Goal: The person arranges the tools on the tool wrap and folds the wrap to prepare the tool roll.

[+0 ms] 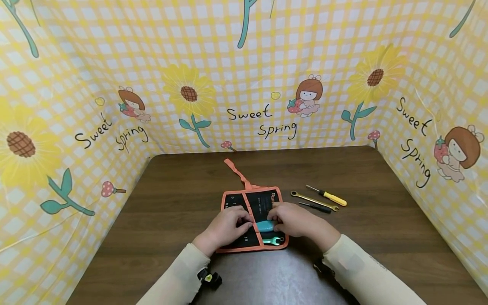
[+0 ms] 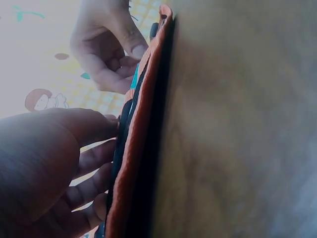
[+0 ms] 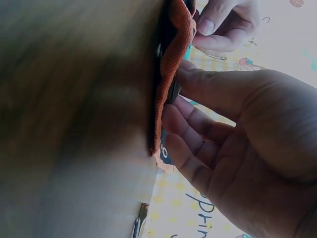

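A black tool pouch point(image 1: 260, 203) with orange trim lies unfolded on the table. Across its orange middle band, a flat turquoise tool point(image 1: 265, 226) has one end in the left pocket; its exact kind is unclear. My right hand point(image 1: 291, 218) pinches the tool's right end between thumb and fingers, where a dark part shows in the right wrist view. My left hand point(image 1: 228, 224) holds the pocket's edge at the band, thumb and index finger against the cloth. Below the turquoise tool, a green wrench point(image 1: 272, 241) is tucked into the pouch, its open jaw showing.
Right of the pouch lie a brass-coloured wrench point(image 1: 314, 201), a yellow-handled screwdriver point(image 1: 332, 198) and a slim black tool point(image 1: 315, 207). An orange strap point(image 1: 237, 173) trails from the pouch's far edge. Patterned cloth point(image 1: 244, 76) surrounds the wooden table point(image 1: 171, 178) on three sides.
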`<state>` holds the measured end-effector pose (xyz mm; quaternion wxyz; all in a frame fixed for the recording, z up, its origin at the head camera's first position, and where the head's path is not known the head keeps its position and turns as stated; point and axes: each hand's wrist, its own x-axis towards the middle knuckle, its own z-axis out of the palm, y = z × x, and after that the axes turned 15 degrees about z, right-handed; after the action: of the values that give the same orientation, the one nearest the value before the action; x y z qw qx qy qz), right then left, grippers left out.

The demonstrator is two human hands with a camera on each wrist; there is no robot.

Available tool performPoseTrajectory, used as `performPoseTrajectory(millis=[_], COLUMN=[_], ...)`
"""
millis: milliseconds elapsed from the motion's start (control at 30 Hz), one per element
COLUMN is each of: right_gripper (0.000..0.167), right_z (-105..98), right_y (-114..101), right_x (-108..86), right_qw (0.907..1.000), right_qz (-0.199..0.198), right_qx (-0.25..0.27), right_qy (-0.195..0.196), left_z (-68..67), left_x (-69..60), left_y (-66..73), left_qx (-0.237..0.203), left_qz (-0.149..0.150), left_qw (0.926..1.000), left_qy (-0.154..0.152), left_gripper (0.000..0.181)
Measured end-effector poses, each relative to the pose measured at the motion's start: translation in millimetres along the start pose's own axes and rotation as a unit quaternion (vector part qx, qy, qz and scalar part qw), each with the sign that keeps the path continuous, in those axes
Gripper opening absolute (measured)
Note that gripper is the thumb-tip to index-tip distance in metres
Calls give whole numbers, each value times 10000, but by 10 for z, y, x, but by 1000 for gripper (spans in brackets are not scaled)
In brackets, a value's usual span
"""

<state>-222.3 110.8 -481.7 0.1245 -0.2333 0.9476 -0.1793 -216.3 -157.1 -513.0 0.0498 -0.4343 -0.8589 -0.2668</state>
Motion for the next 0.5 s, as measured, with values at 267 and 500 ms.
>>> performPoseTrajectory(millis=[267, 500], right_gripper=[20, 20], right_z=[3, -82], right_y=[100, 232], right_x=[-17, -91], right_qw=[9998, 9989], right_qz=[-97, 7], right_qx=[93, 376], right_qy=[140, 267], left_z=[-78, -121], left_x=[44, 114], left_y=[-63, -100], left_qx=[-197, -246], left_qz=[66, 22], left_qw=[9991, 9968], left_qy=[-360, -755], left_gripper=[13, 18])
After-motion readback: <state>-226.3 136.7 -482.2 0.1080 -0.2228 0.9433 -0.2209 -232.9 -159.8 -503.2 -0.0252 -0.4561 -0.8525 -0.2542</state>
